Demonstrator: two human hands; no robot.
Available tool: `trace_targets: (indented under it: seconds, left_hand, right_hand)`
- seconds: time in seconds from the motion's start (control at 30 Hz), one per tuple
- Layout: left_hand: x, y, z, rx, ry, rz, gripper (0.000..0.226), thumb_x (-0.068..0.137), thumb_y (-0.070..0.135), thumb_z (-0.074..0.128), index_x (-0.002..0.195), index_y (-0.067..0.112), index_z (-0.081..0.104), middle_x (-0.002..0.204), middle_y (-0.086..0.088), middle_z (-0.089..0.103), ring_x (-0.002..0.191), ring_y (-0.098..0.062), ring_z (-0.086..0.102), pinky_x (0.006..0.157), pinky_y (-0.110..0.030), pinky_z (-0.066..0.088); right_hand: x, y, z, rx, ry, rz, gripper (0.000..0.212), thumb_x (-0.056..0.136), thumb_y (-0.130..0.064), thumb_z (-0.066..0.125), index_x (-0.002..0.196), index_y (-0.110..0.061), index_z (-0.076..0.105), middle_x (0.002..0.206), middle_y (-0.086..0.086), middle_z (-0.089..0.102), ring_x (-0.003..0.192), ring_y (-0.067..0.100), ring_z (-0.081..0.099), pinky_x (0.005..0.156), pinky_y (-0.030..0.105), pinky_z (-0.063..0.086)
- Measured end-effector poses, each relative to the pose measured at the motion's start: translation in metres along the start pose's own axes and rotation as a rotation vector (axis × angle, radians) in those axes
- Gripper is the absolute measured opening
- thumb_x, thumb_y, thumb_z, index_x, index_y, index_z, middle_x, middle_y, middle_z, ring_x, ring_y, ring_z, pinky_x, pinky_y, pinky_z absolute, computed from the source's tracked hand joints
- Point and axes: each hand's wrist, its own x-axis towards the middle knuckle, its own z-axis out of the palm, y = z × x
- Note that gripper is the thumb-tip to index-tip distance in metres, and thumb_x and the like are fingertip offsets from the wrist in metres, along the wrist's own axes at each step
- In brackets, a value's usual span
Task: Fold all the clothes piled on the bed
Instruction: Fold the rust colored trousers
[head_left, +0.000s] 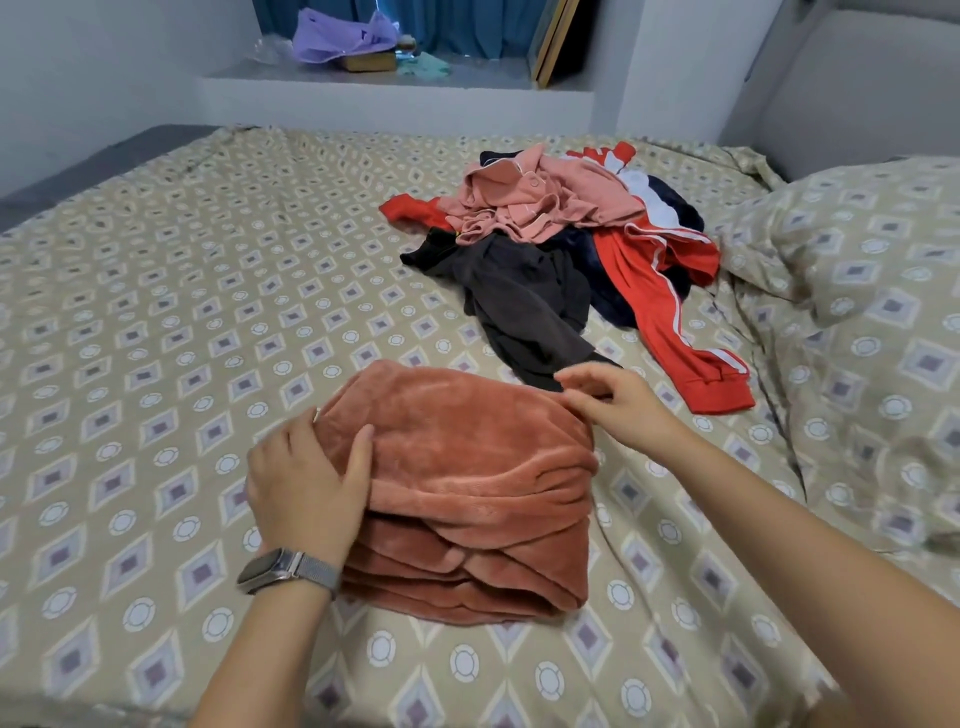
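Looking down from head height at a bed (156, 291) under a beige sheet printed with diamonds and circles. Lying near the front edge, between two bare forearms: a rust-coloured fleece garment (467, 483), folded into a thick stack of several layers. Resting on the stack's left side: the left hand (306, 483), fingers fairly straight and lying over the folded edge, thumb on top of the fabric, a grey-banded watch (283, 569) on the wrist. Touching the far right corner of the stack: the right hand (613, 397), fingertips drawn together; pinching the fleece or only touching it, cannot tell. Heaped farther back and to the right, close behind the stack: a pile of unfolded clothes (561, 244), with a pink buttoned top (530, 202) uppermost, a dark grey garment (524, 301) trailing toward the right hand, and a red jacket with white stripes (670, 306) spread to the right. Sitting at the right edge: a pillow (872, 270) in matching print. Visible beyond the bed: a white ledge (395, 88) holding a lilac plastic bag (337, 36).
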Motion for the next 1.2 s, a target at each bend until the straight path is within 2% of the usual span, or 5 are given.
trace_targets:
  seconds: [0.2, 0.47, 0.7, 0.9, 1.2]
  left_hand:
    - [-0.001, 0.002, -0.012, -0.293, 0.104, -0.023, 0.034, 0.092, 0.037, 0.056, 0.071, 0.01, 0.053, 0.066, -0.007, 0.054, 0.07, -0.033, 0.053, 0.061, -0.036, 0.036]
    - [-0.008, -0.048, -0.026, -0.042, -0.034, -0.303, 0.04, 0.096, 0.043, 0.045, 0.085, 0.005, 0.055, 0.092, -0.028, 0.064, 0.089, -0.044, 0.059, 0.072, -0.043, 0.045]
    - [-0.012, -0.001, -0.019, 0.026, 0.2, 0.098, 0.031, 0.082, 0.026, 0.064, 0.102, 0.003, 0.061, 0.099, -0.02, 0.058, 0.097, -0.04, 0.052, 0.081, -0.048, 0.044]
    - [0.031, 0.036, -0.013, -0.184, -0.076, 0.012, 0.056, 0.082, 0.057, 0.062, 0.12, 0.017, 0.058, 0.105, -0.001, 0.067, 0.1, -0.024, 0.062, 0.082, -0.036, 0.048]
    - [0.052, 0.025, 0.013, -0.237, -0.361, -0.094, 0.043, 0.089, 0.056, 0.053, 0.09, 0.017, 0.071, 0.098, -0.007, 0.071, 0.1, -0.031, 0.063, 0.084, -0.036, 0.048]
  right_hand:
    - [-0.007, 0.015, 0.004, -0.127, -0.09, -0.005, 0.007, 0.089, -0.014, 0.068, 0.086, -0.02, 0.067, 0.077, -0.012, 0.068, 0.067, 0.0, 0.061, 0.069, 0.023, 0.047]
    - [0.031, -0.004, 0.014, -0.15, -0.087, -0.114, 0.014, 0.093, -0.01, 0.06, 0.085, -0.021, 0.056, 0.074, -0.009, 0.056, 0.066, 0.001, 0.05, 0.066, 0.017, 0.039]
    - [0.008, 0.0, 0.03, -0.248, 0.299, -0.149, 0.025, 0.082, -0.029, 0.072, 0.103, -0.02, 0.062, 0.099, -0.002, 0.063, 0.095, 0.017, 0.057, 0.087, 0.033, 0.045]
    - [-0.092, -0.035, 0.035, 0.021, 0.37, -0.118, 0.026, 0.077, -0.024, 0.079, 0.071, -0.023, 0.054, 0.07, -0.006, 0.058, 0.068, 0.009, 0.054, 0.068, 0.023, 0.044]
    - [-0.128, 0.001, 0.055, -0.297, 0.217, -0.095, 0.028, 0.072, -0.031, 0.074, 0.094, -0.026, 0.058, 0.104, -0.021, 0.056, 0.1, -0.005, 0.05, 0.085, 0.018, 0.042]
